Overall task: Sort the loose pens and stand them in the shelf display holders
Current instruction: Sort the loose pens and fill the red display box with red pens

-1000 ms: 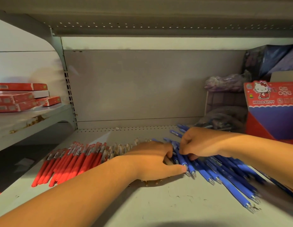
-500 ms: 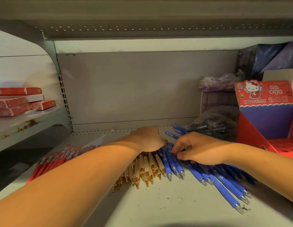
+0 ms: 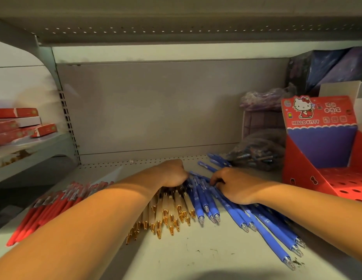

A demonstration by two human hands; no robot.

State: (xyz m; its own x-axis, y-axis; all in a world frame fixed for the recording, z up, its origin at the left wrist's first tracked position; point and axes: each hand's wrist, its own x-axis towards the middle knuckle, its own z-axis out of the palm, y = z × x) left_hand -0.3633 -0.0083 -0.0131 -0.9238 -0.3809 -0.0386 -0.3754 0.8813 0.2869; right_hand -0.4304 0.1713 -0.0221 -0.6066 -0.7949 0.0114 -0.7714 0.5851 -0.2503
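On the grey metal shelf (image 3: 196, 259), blue plastic pens (image 3: 204, 201) with clear tips lie fanned, tips toward the camera. Beside them are cream gold-tipped pens (image 3: 168, 207), and further left red pens (image 3: 46, 209). The left hand (image 3: 174, 172) sits knuckles-up over the cream pens' upper ends, fingers curled under, grip not discernible. The right hand (image 3: 234, 184) is palm-down, fingers curled round the blue pens' upper ends. A red cardboard display holder (image 3: 317, 168) stands at far right.

Your left hand (image 3: 173, 173) has slid toward 12 o'clock, off the middle of the cream pens (image 3: 170, 207) and up to their far ends. Their gold tips, covered a second ago, now show fanned out at its 6 o'clock. Your right hand (image 3: 230, 184) has drawn off to its 3 o'clock, and blue pens (image 3: 204, 201) now show in the gap between the hands.
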